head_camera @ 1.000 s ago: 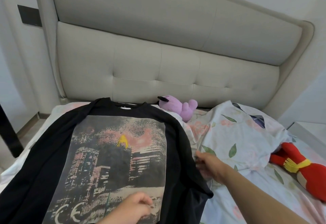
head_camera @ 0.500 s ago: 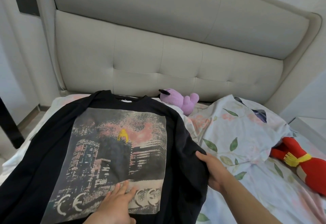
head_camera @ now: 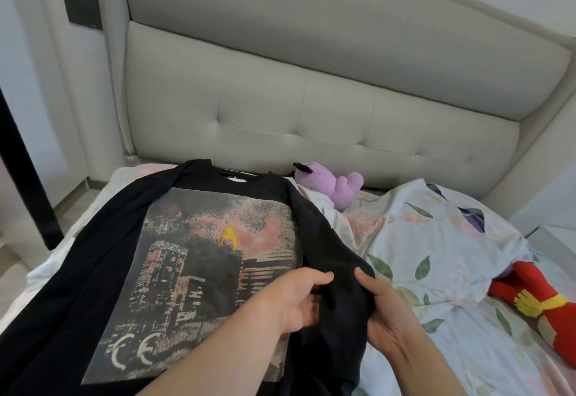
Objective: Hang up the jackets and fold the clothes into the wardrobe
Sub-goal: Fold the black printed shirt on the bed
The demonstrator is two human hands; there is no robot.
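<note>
Both hands, left hand and right hand, pinch the black graphic T-shirt's right edge on the bed; folding barely begun, wardrobe unseen.

Black T-shirt bearing grey, pink and yellow cityscape print, bedsheet showing pale floral pattern with green leaves, plush toy being purple, second plush toy being red and yellow, headboard being beige

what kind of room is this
Most likely a bedroom: a padded headboard stands behind a bed with a floral sheet, and a purple plush toy lies by the black t-shirt being folded.
</note>
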